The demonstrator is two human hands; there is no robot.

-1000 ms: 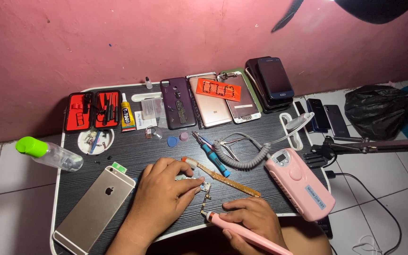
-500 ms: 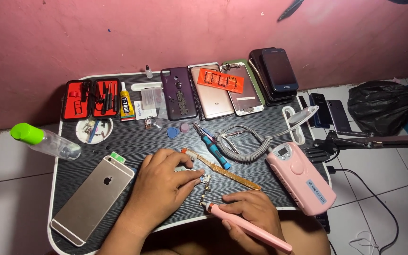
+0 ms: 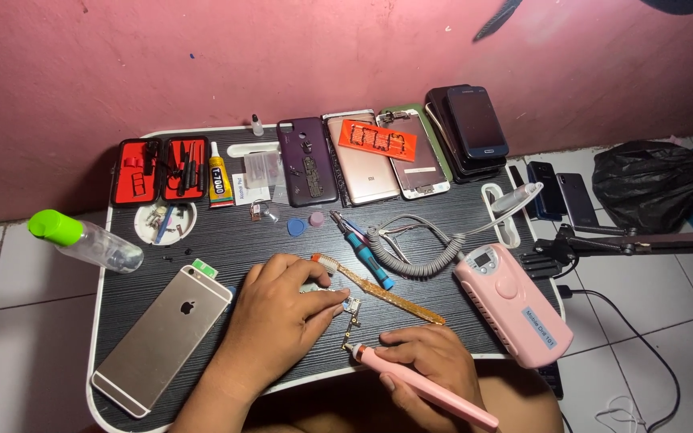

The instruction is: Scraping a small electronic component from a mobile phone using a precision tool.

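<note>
At the counter's (image 3: pixel 202 240) left edge a clear bottle with a green cap (image 3: pixel 86 239) lies on its side, half off the black striped top. Near the front-left corner a gold smartphone (image 3: pixel 162 337) rests face down, tilted. At the rear-left corner sit an open red tool case (image 3: pixel 160 171), a yellow glue tube (image 3: pixel 219 181) and a small white dish of parts (image 3: pixel 164 222).

The left hand (image 3: pixel 278 317) lies palm down near the front edge, its fingers together, pinching a small flex-cable part (image 3: pixel 352 313) against the counter; the part sits just at the fingertips, to the hand's right. A toothbrush with an amber handle (image 3: pixel 378 290) runs diagonally just behind it.

The right hand (image 3: pixel 427 361) is at the front edge, closed around a pink pen-shaped rotary tool (image 3: pixel 423 385), whose tip points left and meets the lower end of the part. A grey coiled cord (image 3: pixel 415 261) leads to a pink control box (image 3: pixel 515 305) near the counter's right edge. A blue-handled screwdriver (image 3: pixel 361 247) lies at mid-counter.

Along the rear edge lie several phones and phone backs: a purple one (image 3: pixel 308 164), a gold one (image 3: pixel 362 172), and a dark stack (image 3: pixel 471 124).
</note>
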